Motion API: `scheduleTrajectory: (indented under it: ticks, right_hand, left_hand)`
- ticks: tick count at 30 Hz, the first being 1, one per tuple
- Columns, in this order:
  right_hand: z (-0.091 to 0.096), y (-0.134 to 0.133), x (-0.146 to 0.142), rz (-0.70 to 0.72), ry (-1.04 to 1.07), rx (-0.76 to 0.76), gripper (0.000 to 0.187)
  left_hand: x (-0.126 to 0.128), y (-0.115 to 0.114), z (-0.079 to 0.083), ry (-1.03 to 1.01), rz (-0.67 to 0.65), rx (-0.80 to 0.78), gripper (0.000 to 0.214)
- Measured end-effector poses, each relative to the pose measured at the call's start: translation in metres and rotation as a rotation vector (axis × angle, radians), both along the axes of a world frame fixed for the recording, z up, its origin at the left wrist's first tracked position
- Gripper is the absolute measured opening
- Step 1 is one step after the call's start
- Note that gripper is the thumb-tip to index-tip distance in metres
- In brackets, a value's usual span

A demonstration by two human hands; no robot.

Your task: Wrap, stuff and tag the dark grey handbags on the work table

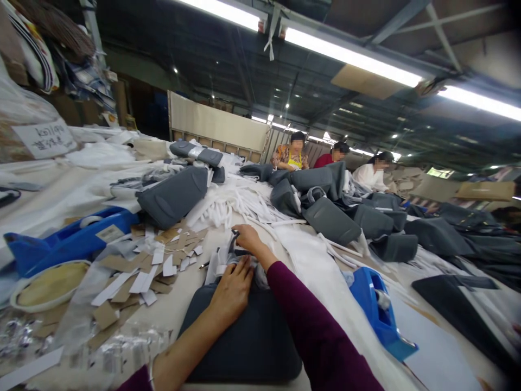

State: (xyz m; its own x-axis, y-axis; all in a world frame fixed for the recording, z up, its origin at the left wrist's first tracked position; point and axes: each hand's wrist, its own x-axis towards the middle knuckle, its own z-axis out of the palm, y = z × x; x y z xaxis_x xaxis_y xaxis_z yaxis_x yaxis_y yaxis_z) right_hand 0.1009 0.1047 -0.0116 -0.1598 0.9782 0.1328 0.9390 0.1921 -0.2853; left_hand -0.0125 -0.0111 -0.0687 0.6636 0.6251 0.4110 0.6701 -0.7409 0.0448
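A dark grey padded cover (244, 339) lies on the table right in front of me. My left hand (232, 290) rests flat on its far edge, fingers stretched out over crumpled clear plastic (228, 260). My right hand (249, 238), in a maroon sleeve, reaches just beyond it with fingers curled at the plastic's far end; what they pinch is too small to make out.
Cardboard and white paper scraps (142, 266) litter the left. Blue tape dispensers sit at left (65, 239) and right (376, 309). White straps (240, 206) and grey covers (334, 220) pile beyond. Three people (336, 157) work at the far end.
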Motion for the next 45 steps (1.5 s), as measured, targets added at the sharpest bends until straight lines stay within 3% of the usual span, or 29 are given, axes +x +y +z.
scheduleTrajectory:
  ticks: [3,5,7,11,15,18,22,26,28,31,35,38,41,45]
  right_hand:
    - [0.002,0.009,-0.016,0.12,0.028,-0.009,0.064]
    - [0.007,0.007,-0.013,0.18,0.091,0.001,0.073]
    - [0.012,-0.006,-0.001,0.161,0.212,0.125,0.072]
    - [0.01,-0.069,0.015,-0.089,0.367,0.451,0.04]
    - [-0.021,-0.148,0.01,-0.137,0.264,0.47,0.024]
    - [-0.044,-0.18,0.003,-0.078,0.012,0.443,0.02]
    - [-0.05,-0.184,-0.001,-0.052,-0.108,0.434,0.02]
    - [-0.046,-0.182,0.0,-0.058,-0.113,0.43,0.02]
    - [-0.046,-0.183,0.0,-0.065,-0.125,0.425,0.02]
    - [-0.048,-0.185,0.001,-0.072,-0.123,0.416,0.02]
    - [-0.049,-0.185,0.002,-0.059,-0.091,0.408,0.019]
    - [-0.049,-0.184,0.003,-0.051,-0.079,0.407,0.019]
    - [-0.049,-0.184,0.003,-0.055,-0.076,0.412,0.02]
    - [-0.048,-0.186,0.002,-0.061,-0.088,0.417,0.02]
  left_hand:
    - [0.0,0.002,0.0,0.005,-0.01,-0.027,0.044]
    - [-0.001,0.002,0.001,-0.002,-0.008,-0.02,0.045]
    - [-0.001,0.002,0.002,-0.012,0.0,-0.005,0.044]
    - [-0.001,-0.001,0.004,-0.034,0.009,0.004,0.042]
    - [-0.001,-0.004,0.003,-0.059,0.043,0.021,0.043]
    - [-0.001,-0.004,0.0,-0.074,0.102,0.022,0.041]
    - [0.0,-0.001,0.006,-0.116,0.113,-0.06,0.04]
    - [0.008,0.015,0.031,-0.274,0.17,-0.108,0.035]
    - [0.015,0.033,0.048,-0.302,0.24,-0.11,0.038]
    - [0.025,0.072,0.072,-0.21,0.285,-0.31,0.046]
    - [0.031,0.122,0.091,-0.084,0.152,-0.566,0.034]
    - [0.03,0.141,0.096,0.001,0.087,-0.664,0.046]
    - [0.028,0.145,0.096,0.15,0.162,-0.633,0.056]
    - [0.027,0.133,0.092,0.209,0.282,-0.463,0.041]
